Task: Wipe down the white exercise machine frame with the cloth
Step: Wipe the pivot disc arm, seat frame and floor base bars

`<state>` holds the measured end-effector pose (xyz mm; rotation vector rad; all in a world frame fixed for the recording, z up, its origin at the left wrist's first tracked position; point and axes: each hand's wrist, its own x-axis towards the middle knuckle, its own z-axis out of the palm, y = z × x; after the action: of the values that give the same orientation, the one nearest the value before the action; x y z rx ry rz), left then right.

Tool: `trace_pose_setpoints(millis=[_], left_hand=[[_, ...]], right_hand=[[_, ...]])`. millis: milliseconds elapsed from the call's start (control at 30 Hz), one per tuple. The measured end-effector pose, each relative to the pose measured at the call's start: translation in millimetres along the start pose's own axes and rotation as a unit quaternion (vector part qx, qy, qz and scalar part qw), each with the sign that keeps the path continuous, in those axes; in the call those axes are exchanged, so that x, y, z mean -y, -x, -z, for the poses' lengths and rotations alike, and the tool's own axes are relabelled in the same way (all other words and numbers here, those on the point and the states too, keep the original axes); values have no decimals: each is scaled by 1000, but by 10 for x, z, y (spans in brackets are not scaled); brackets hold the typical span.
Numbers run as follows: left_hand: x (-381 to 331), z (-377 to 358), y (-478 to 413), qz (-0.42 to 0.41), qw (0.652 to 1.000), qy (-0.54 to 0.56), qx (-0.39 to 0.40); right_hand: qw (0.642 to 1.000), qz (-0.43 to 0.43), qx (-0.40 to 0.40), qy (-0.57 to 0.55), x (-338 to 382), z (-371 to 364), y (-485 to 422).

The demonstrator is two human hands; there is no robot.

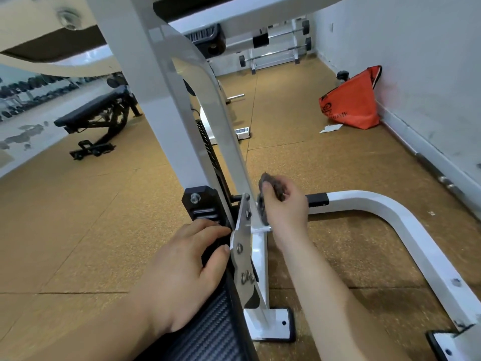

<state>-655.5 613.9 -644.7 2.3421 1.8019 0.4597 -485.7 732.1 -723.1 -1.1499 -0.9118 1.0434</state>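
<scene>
- Gym, cork-brown floor (78, 230); white frame (166, 100) slants up dead ahead.
- Right fingers (268, 190) bunched round dark cloth (274, 181), held against frame's right edge, low, just above bolted plate (243, 238).
- Right hand (285, 209) bent at wrist.
- Left hand (182, 269): fingers near-straight, resting on black pad (208, 334) left of frame, likely bracing.
- Step: wiping lower upright. Next likely needs a stroke along the tube, cloth kept in contact.

White frame (166, 105); grey-brown cloth (273, 187); orange bag (351, 102); tan speckled floor (325, 157).
</scene>
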Motion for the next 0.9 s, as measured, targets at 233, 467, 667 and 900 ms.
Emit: trace_pose_setpoints(millis=[233,467,667,900], left_hand=[[6,-6,-15,0,1000,5,-6],[-10,6,-12,2,1000,-1,4],[-43,16,-19,8,1000,-12,20],[-63,63,-26,-6,994,-56,94]], right_hand=[[996,-51,69,-40,-394,-314,-86],[996,-34,79,8,-570,20,480],[992,-67,81,-65,-423,-80,567],[990,-86,85,-74,-354,126,1050]])
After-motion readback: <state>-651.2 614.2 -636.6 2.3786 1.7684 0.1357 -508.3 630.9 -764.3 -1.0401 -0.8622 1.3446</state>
